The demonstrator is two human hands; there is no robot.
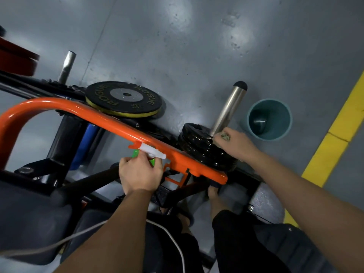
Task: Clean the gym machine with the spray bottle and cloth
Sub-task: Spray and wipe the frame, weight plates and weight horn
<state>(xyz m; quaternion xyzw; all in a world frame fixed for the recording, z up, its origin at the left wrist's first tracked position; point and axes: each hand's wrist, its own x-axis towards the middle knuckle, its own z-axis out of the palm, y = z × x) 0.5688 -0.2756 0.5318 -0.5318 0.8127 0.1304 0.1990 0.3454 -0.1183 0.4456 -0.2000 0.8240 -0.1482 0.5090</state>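
Bucket [280, 133] beside post [226, 109]; orange bar [110, 119] separates left hand [138, 174] gripping spray bottle [151, 151] from right hand [236, 144] pinching cloth [225, 137].

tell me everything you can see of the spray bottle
The spray bottle has a white plastic trigger head and a bright green body, mostly hidden by the left hand that grips it. Its head shows slantwise against the machine's orange bar, left of the black weight plates.
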